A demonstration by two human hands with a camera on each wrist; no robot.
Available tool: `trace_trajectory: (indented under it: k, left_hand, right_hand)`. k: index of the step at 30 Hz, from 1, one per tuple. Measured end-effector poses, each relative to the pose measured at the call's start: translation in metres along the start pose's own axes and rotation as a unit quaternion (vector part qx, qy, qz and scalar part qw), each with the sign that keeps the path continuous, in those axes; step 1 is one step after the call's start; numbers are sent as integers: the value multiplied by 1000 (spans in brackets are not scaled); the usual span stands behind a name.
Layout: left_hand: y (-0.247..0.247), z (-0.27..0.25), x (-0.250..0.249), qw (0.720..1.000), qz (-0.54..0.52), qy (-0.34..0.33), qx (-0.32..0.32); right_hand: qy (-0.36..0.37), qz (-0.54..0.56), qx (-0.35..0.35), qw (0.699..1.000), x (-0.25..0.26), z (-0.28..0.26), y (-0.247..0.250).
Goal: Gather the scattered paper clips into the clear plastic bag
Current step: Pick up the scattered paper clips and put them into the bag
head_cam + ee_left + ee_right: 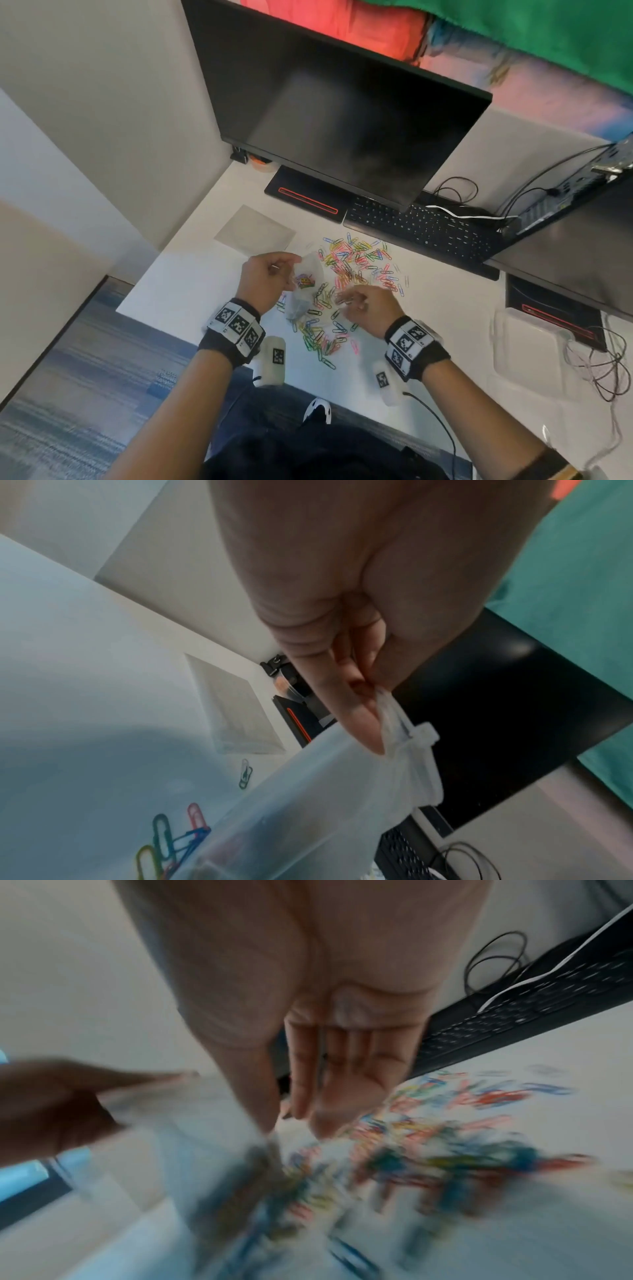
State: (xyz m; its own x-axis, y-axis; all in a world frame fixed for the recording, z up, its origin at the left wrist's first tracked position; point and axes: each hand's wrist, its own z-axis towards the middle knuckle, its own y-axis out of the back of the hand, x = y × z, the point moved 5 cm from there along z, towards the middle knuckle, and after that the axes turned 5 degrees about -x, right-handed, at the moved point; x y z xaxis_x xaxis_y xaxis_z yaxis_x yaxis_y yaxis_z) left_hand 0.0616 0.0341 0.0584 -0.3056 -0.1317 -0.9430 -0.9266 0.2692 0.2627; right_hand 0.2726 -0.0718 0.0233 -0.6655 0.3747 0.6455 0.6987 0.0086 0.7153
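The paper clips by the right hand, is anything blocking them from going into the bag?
Nothing visible blocks them. The paper clips lie loose on the desk right beside the clear plastic bag. The left hand pinches the bag's top, and the right hand hovers over the clips.

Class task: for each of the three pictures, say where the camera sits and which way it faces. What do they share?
Head: above the desk, looking down; both forearms, left hand and right hand show.
Left wrist: along the left hand's fingers pinching the clear plastic bag.
Right wrist: along the right palm toward blurred paper clips.
Shared: bag, clips, keyboard.
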Motion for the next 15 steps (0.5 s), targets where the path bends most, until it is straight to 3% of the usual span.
trace_trajectory:
  k: [3,8,12,15]
  left_hand:
    - [15,0,-3,1000,-15,-6,-19]
    - [39,1,1,999,-8,-18,-46]
    - [56,2,15,998,12,-2,-64]
    - [64,-1,26,997,16,14,-78]
  right_hand:
    - [-42,-106,111,987,-41,-16,-24]
    - [-2,-113,140,984,-37,-27,-59]
    - [105,-132,147,975,-12,-21,-81]
    - [207,-233,170,935,-4,-20,-94]
